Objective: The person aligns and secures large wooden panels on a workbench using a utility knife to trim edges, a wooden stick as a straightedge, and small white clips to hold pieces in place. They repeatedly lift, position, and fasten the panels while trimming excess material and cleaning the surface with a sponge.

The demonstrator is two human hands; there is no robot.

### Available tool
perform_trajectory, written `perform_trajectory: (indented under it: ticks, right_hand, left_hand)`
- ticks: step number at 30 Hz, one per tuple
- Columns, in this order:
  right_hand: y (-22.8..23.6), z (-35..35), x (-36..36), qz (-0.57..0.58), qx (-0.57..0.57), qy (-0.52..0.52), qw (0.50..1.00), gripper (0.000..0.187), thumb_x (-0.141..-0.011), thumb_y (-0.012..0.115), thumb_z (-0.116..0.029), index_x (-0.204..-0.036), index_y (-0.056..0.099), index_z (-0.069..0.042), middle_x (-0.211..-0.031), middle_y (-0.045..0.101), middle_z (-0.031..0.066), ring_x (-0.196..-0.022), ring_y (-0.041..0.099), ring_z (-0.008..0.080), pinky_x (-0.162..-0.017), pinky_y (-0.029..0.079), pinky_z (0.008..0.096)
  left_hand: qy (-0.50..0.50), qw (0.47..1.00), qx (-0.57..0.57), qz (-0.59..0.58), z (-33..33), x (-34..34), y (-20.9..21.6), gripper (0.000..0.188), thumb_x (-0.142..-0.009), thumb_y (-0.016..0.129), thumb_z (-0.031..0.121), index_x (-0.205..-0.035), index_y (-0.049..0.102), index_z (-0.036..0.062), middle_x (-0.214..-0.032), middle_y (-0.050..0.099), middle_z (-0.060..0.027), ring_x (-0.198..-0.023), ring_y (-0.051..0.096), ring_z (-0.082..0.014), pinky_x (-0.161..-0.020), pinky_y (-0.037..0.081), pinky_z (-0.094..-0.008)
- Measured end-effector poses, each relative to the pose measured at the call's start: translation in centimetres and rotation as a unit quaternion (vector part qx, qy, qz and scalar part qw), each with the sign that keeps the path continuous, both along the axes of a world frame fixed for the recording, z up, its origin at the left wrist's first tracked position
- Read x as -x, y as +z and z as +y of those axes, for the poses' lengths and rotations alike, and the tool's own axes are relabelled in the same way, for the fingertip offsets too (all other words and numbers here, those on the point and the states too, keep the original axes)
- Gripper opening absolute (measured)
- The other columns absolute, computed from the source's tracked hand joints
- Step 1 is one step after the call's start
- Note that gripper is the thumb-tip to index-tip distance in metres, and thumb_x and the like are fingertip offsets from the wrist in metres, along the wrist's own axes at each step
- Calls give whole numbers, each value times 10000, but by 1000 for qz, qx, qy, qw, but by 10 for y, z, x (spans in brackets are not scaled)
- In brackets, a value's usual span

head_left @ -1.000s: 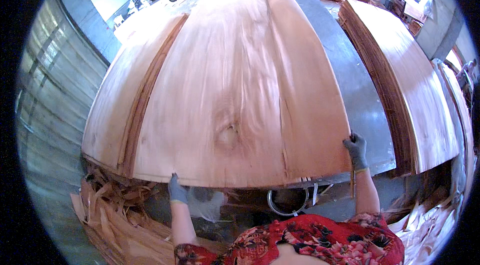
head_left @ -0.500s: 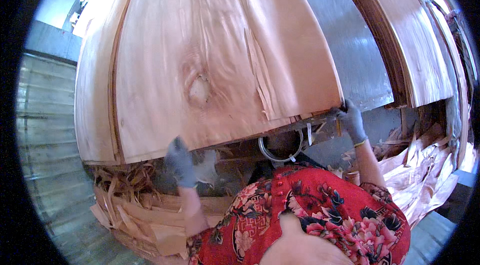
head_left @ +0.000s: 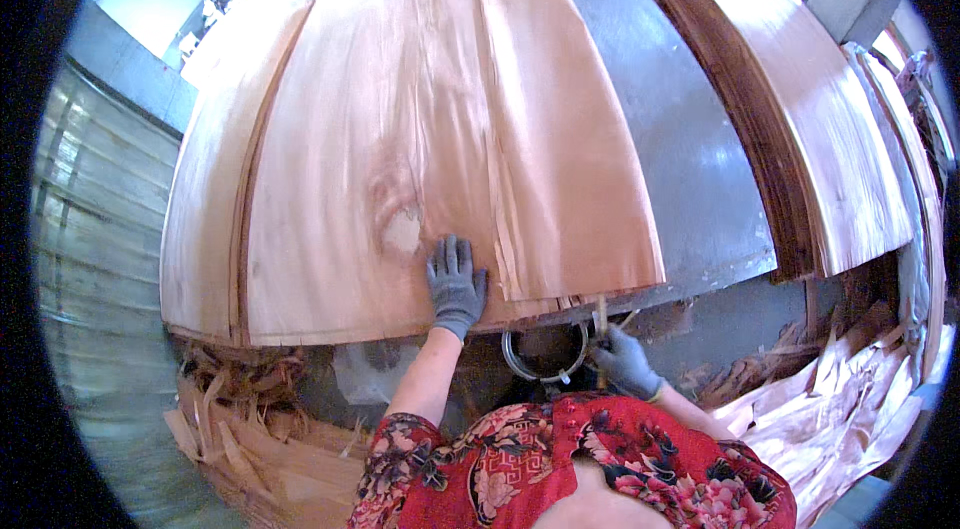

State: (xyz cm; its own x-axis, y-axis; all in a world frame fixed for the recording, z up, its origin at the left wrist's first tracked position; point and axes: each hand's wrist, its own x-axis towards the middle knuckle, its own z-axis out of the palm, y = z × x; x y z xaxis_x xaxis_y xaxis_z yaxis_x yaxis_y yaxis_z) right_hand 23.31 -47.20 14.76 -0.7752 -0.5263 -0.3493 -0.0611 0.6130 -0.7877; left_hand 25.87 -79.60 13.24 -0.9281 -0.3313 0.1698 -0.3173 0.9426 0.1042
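Note:
My left hand (head_left: 456, 287), in a grey glove, lies flat with fingers spread on a large pale wood veneer sheet (head_left: 330, 179). Just to its left, the sheet has a knot with a hole (head_left: 403, 230). Below the sheet's front edge, my gloved right hand (head_left: 627, 365) has its fingers curled round a thin wooden stick (head_left: 602, 313); their tips are partly hidden. A narrower veneer piece (head_left: 570, 149) lies along the right part of the sheet, with a split, ragged left edge. Beside my right hand, a round metal ring (head_left: 510, 361) hangs under the edge.
Right of the veneer is a grey metal tabletop (head_left: 690, 119), then a thick veneer stack (head_left: 800, 169). Another veneer strip (head_left: 215, 189) lies at the left. Scrap veneer (head_left: 830, 409) is heaped low at the right, and more scraps (head_left: 250, 439) lie at the lower left.
My left hand has moved from the sheet's front edge up and right onto its surface. My right hand has left the right corner and come down and left.

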Motion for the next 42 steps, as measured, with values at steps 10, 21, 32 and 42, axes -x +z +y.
perform_trajectory:
  ticks: [10,21,32,42]
  right_hand:
    - [157,-33,38,-232,383,-203,871,205,-783,524,-125,-965,569,-41,-662,465,-16,-556,445,120,-472,375,278]
    - [128,64,73,-7,173,-234,957,240,-809,620,-143,-1034,623,-58,-597,484,-64,-460,404,36,-413,305,205]
    - [64,190,160,-118,274,-252,921,275,-795,629,-116,-1052,600,-25,-680,510,-53,-534,424,48,-468,337,201]
    - [8,192,140,-361,215,-283,862,297,-887,506,-337,-960,567,-56,-650,550,33,-439,479,124,-348,362,256]
  left_hand:
    - [0,997,-44,61,6,0,3,592,-833,470,357,-1310,379,18,-1367,334,-215,-1268,282,-395,-1063,167,-500]
    - [-5,996,-19,92,-2,-3,-16,602,-811,492,364,-1298,394,23,-1365,339,-209,-1268,295,-371,-1055,166,-506]
    - [-13,997,56,-48,-11,0,-19,609,-847,449,356,-1333,325,9,-1414,251,-203,-1320,191,-363,-1058,133,-515]
    - [298,953,59,4,-4,-14,-7,688,-878,435,382,-1379,189,-21,-1436,196,-215,-1334,140,-381,-1084,129,-440]
